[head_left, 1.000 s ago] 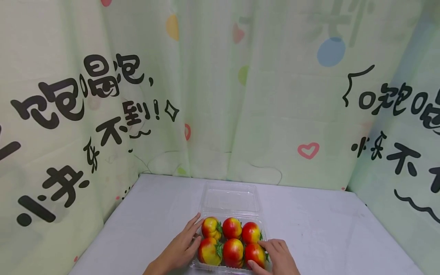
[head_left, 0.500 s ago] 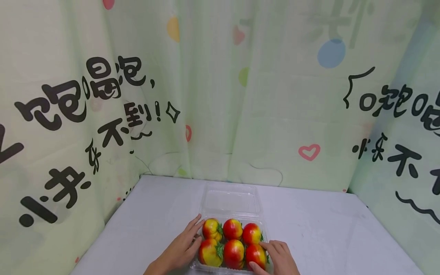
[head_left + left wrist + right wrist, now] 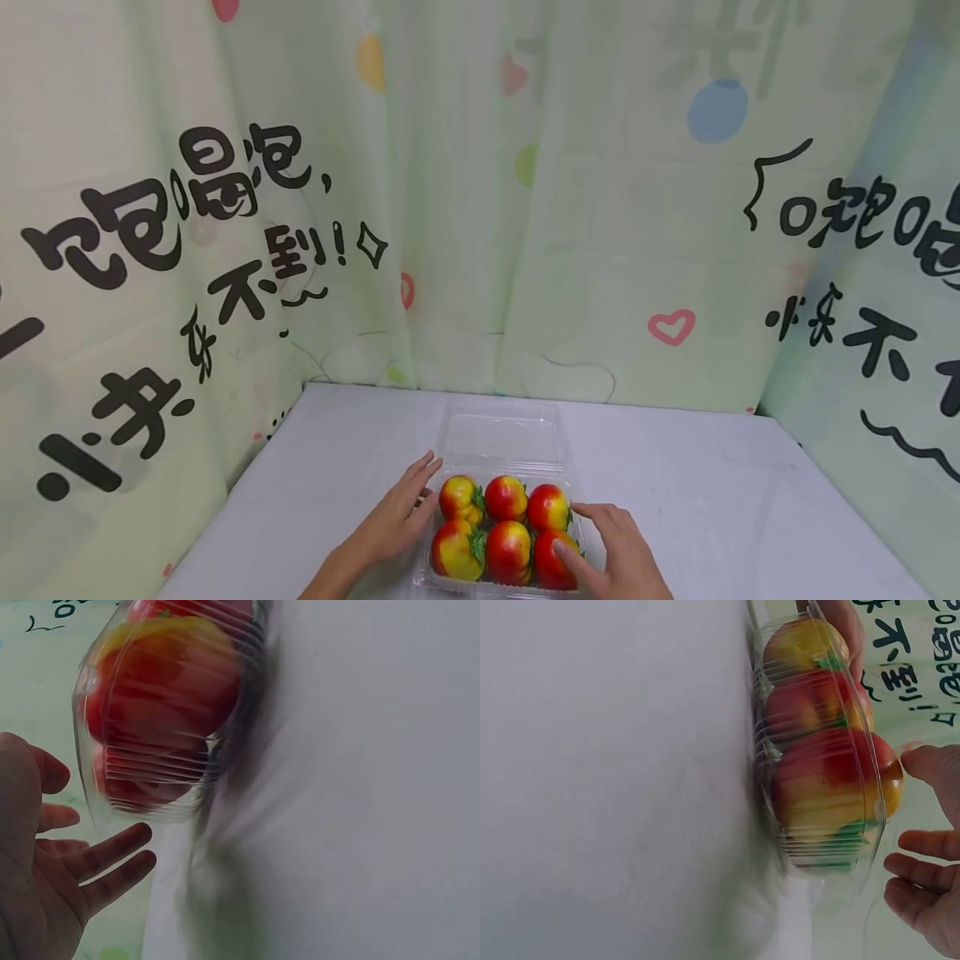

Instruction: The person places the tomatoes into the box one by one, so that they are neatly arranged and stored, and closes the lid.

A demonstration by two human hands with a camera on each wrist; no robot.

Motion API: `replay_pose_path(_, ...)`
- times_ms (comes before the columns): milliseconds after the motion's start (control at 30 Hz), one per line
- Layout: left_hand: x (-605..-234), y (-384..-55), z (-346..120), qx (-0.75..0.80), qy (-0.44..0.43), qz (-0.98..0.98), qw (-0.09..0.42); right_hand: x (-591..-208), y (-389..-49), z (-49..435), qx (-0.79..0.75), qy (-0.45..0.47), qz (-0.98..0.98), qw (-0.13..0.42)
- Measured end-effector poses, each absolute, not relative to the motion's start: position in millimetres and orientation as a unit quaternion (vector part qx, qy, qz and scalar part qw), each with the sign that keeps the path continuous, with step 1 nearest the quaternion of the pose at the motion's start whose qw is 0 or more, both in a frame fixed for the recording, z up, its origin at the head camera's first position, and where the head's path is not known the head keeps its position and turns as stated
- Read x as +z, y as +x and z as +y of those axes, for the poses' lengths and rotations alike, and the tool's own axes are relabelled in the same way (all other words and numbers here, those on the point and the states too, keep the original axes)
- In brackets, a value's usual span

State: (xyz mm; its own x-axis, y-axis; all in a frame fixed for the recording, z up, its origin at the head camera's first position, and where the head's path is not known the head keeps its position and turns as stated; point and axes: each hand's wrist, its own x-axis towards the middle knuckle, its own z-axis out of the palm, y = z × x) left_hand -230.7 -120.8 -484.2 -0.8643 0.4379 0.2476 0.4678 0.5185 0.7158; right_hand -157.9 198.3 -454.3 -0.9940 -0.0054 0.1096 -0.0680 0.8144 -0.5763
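A clear plastic clamshell box sits on the table with its lid folded back flat. Several red-and-yellow fruits with green leafy tops fill it in two rows. On the box's left side is my left hand; in the left wrist view its spread fingers stand just off the clear wall. My right hand is at the right side, thumb over the near right fruit. In the right wrist view the thumb is very close to a fruit; contact is unclear. Neither hand grips anything.
A white cloth covers the table. Pale green curtains with black lettering and coloured shapes enclose it at the back and on both sides.
Both hands have drawn slightly outward from the box. The right fingers have come off the near right fruit, and the right hand has opened wider. Box and fruits stay put.
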Motion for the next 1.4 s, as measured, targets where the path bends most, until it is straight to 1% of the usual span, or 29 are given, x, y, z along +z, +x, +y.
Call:
replay_pose_path(133,-480.9,-238.5,-119.7,-0.422,-0.251,-0.871,0.019,-453.6,-166.3,201.3,0.318,0.025,-0.946,0.064)
replay_pose_path(400,-480.8,-253.5,-116.4,-0.43,-0.218,-0.875,0.045,-450.1,-194.8,203.5,0.33,0.037,-0.938,0.101)
replay_pose_path(600,-482.1,-261.9,-112.5,-0.454,-0.197,-0.868,0.043,-454.7,-216.2,206.3,0.346,0.022,-0.931,0.11)
replay_pose_path(800,-481.8,-274.7,-110.3,-0.511,-0.153,-0.845,0.027,-458.6,-232.5,208.7,0.361,0.021,-0.925,0.118)
replay_pose_path(967,-484.0,-285.8,-108.8,-0.547,-0.125,-0.827,0.026,-460.1,-245.0,211.9,0.382,0.022,-0.917,0.113)
replay_pose_path(1400,-480.9,-296.7,-102.0,-0.61,-0.071,-0.79,0.004,-465.9,-265.3,209.6,0.416,0.002,-0.907,0.072)
